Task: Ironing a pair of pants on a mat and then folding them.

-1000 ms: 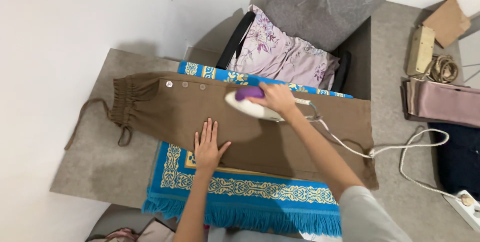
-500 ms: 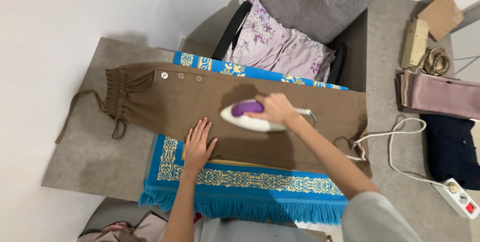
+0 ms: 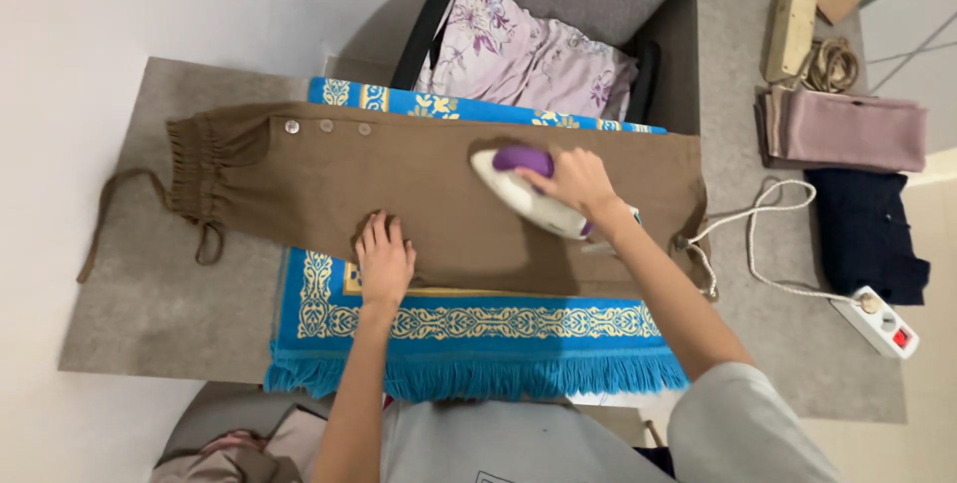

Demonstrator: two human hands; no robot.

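Observation:
A brown garment (image 3: 419, 184) with a gathered waistband and a row of small buttons lies flat across a blue and yellow fringed mat (image 3: 469, 353). My right hand (image 3: 578, 182) grips the purple handle of a white iron (image 3: 528, 202) that rests on the right half of the cloth. My left hand (image 3: 384, 259) presses flat on the garment's near edge, fingers together, left of the iron.
The iron's white cord (image 3: 768, 244) loops right to a power strip (image 3: 877, 322). Folded pink (image 3: 847, 129) and dark (image 3: 867, 234) clothes lie on the grey carpet at right. A chair with floral fabric (image 3: 528, 54) stands behind the mat. A white wall runs along the left.
The iron has slid to the right along the garment and turned slightly. My left hand stays pressed on the near edge, with its fingers drawn closer together.

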